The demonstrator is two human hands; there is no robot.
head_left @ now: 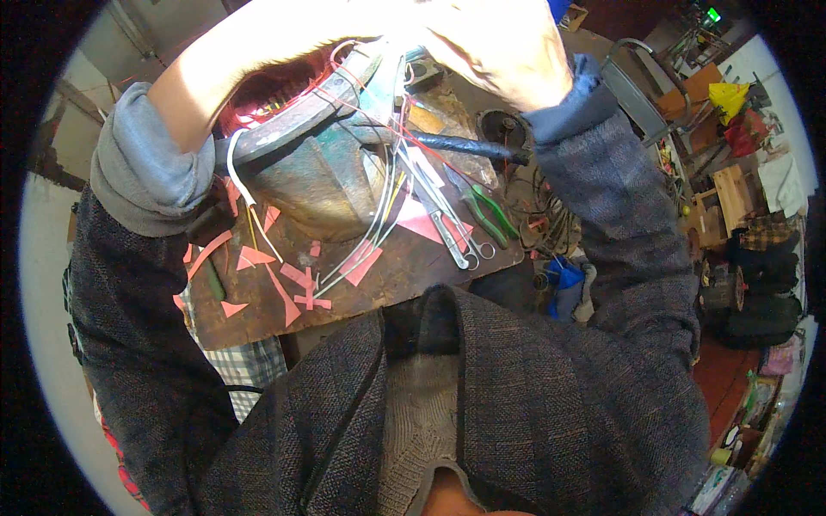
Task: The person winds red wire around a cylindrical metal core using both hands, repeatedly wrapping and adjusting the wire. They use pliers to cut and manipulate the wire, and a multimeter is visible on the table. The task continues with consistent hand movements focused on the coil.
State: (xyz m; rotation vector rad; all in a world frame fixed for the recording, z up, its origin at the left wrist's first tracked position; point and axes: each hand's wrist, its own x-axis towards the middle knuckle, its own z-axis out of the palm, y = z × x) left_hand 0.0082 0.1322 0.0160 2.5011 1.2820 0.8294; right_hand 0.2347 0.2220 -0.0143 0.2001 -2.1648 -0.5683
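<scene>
My left hand (pixel 383 19) and my right hand (pixel 469 39) meet at the top edge above a grey metal machine housing (pixel 310 193), their fingers washed out by glare or cut off. Inside the housing are red windings (pixel 262 101). Thin red wires and white sleeved wires (pixel 372 228) run from near my hands across its front and down onto the worn brown board (pixel 361 288). On the board lie long scissors (pixel 447 232), green-handled pliers (pixel 489 215), scattered pink paper pieces (pixel 361 267) and a green-handled tool (pixel 215 279). A dark wrapped rod (pixel 469 146) juts right from the housing.
Coiled cables (pixel 559 224) and a blue object (pixel 564 279) lie right of the board. Further right are a metal-framed chair (pixel 650 99), a yellow bag (pixel 727 99), wooden boards (pixel 730 198) and piled dark items (pixel 761 292). Checked cloth (pixel 245 365) shows below the board's left side.
</scene>
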